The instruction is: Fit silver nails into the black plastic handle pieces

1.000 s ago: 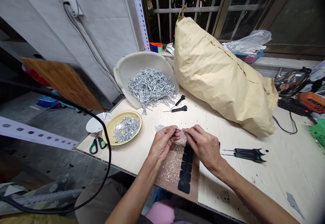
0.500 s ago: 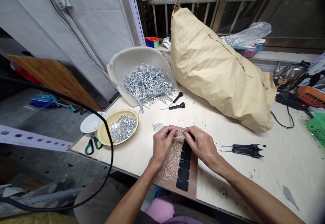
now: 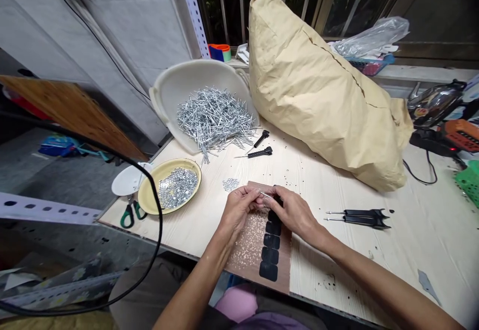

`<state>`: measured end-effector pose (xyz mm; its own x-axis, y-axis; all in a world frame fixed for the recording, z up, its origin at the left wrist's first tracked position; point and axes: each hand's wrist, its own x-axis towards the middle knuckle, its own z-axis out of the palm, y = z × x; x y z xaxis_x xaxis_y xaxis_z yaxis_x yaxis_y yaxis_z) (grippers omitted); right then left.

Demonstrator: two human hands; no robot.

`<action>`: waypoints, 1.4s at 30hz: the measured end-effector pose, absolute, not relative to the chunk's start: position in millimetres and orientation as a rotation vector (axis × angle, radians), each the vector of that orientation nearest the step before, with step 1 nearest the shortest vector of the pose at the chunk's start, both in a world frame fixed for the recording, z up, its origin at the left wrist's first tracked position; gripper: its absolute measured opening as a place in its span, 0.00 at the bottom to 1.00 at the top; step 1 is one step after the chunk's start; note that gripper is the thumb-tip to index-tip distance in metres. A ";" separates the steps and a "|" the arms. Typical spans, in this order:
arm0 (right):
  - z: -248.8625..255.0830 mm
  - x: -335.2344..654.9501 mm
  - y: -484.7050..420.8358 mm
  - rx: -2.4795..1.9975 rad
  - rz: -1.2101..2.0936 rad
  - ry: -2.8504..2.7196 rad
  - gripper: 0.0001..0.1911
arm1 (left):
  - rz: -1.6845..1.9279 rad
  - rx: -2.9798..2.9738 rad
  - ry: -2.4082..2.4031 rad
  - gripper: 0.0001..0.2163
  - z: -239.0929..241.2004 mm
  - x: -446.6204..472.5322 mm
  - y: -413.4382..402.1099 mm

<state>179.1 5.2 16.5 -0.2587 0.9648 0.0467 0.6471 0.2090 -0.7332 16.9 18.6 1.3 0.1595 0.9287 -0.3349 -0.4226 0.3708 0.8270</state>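
My right hand (image 3: 295,212) grips a thin metal pin (image 3: 266,195) that points left. Black material shows by its fingers; I cannot tell whether it belongs to the pin. At the pin's tip, my left hand (image 3: 243,204) is closed in a pinch, and whatever lies between those fingertips is hidden. Both hands are over a brown board (image 3: 247,250) with a worn, speckled surface. A column of black square pads (image 3: 270,255) runs down the board. Just beyond my left hand is a small pile of metal washers (image 3: 231,184).
A white basin (image 3: 164,88) holds many metal pins. Left are a yellow dish (image 3: 144,195) of washers and green-handled scissors (image 3: 127,217). Black-handled pieces (image 3: 364,218) lie right, others (image 3: 261,153) beyond my hands. A large paper sack (image 3: 322,100) fills the back; a black cable (image 3: 160,220) crosses left.
My left hand's fingers have shifted around the pin's tip, and the pin now slants down to the right more. The whole view has shifted slightly.
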 end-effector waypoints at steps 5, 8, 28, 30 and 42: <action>17.3 175.5 -4.4 -1.583 0.154 -2.256 0.12 | 1.109 0.629 1.008 0.10 0.9 14.6 18.9; 17.4 178.0 -2.9 -1.522 -0.189 -2.326 0.12 | 1.075 0.663 1.037 0.11 -0.4 11.7 17.5; 25.9 164.5 8.4 -1.578 0.677 -1.898 0.13 | 1.326 0.450 0.850 0.13 -0.9 24.4 16.4; 25.4 164.6 9.4 -1.570 0.702 -1.891 0.13 | 1.328 0.464 0.857 0.13 -1.1 23.7 16.4; 22.1 167.6 4.2 -1.641 0.126 -2.191 0.15 | 1.283 0.608 0.962 0.14 -5.5 25.8 14.1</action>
